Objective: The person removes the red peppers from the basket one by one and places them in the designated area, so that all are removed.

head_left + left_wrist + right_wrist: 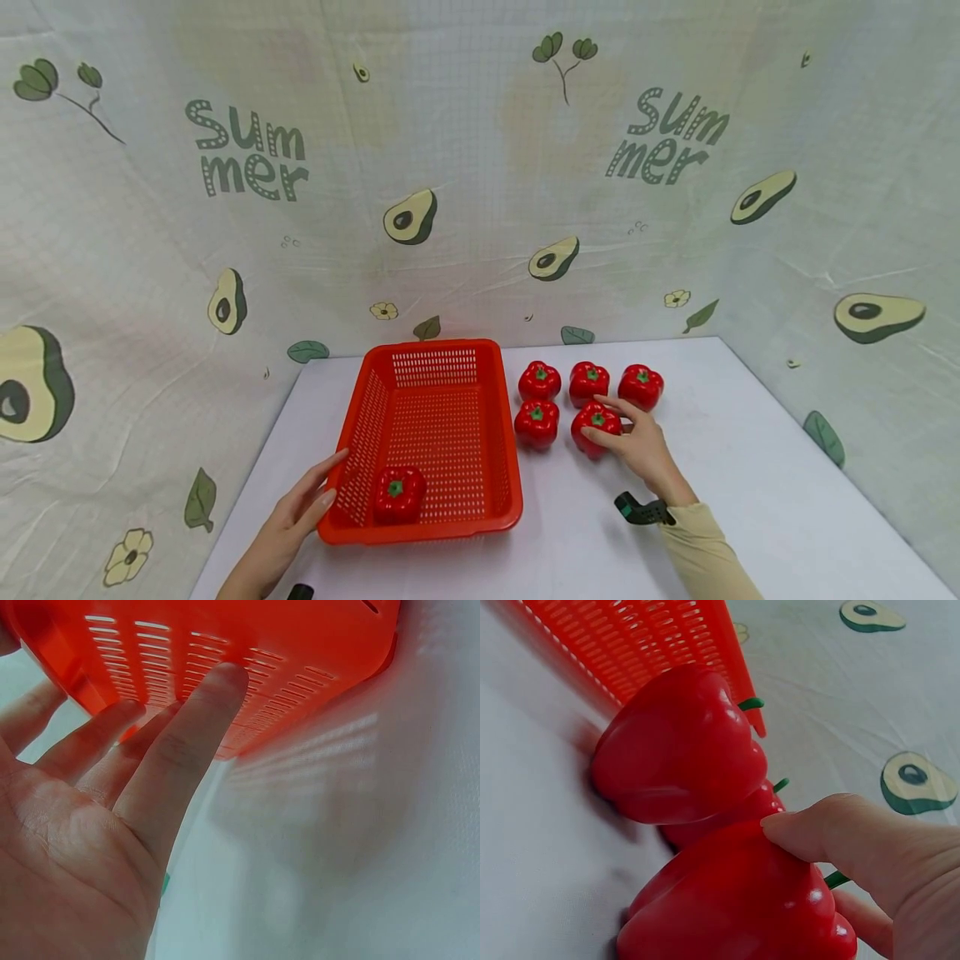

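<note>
My right hand [637, 442] grips a red bell pepper [594, 440] from its right side, thumb on the near side and fingers on the far side. In the right wrist view the thumb [810, 825] presses the upper side of that pepper [727, 900], beside its green stem. My left hand [288, 517] is at the left wall of a red plastic basket [512, 467], its extended fingers on the outside. The left wrist view shows those fingers [187, 727] against the slotted wall [300, 645]. One red pepper [405, 500] sits inside the basket at its near left corner.
Between basket and right hand stand two red peppers, one far [539, 383] and one near [537, 429]. Two more, a middle one [585, 385] and a right one [639, 388], stand behind the gripped pepper. A printed cloth [480, 167] hangs behind the white table [750, 467].
</note>
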A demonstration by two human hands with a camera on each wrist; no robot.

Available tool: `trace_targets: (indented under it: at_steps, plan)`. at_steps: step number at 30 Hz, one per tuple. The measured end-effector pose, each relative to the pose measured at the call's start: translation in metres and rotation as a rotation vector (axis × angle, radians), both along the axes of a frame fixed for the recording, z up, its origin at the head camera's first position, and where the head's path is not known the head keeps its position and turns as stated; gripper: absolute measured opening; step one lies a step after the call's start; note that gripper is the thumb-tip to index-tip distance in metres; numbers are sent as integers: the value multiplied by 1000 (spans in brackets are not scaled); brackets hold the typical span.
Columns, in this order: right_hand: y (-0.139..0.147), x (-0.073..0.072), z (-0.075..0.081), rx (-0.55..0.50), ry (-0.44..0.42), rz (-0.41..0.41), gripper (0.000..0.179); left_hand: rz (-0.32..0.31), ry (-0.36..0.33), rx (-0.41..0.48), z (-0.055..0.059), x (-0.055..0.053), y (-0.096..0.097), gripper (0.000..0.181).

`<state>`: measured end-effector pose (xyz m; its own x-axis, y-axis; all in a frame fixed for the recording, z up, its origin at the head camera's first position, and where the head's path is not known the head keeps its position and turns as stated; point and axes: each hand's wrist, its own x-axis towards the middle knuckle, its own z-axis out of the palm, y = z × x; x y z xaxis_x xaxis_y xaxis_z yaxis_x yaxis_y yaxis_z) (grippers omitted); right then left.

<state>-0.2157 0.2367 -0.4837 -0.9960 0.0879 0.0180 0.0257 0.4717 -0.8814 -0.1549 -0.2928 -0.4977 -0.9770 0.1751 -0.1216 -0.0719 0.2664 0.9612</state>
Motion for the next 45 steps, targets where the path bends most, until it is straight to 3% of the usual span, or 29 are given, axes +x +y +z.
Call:
trace_targets:
  at_steps: [20, 30, 38, 45]
  plan:
    - [-1, 5, 3, 18, -15, -17, 78, 0, 10, 9, -1, 0, 1, 51]
    - [2, 6, 6, 37, 27, -22, 76, -2, -7, 3, -1, 1, 0, 51]
    - [5, 9, 16, 49, 43, -30, 76, -11, 17, -3, -2, 0, -1, 49]
    - [4, 13, 35, 96, 83, -41, 78, -7, 17, 4, -2, 0, 0, 50]
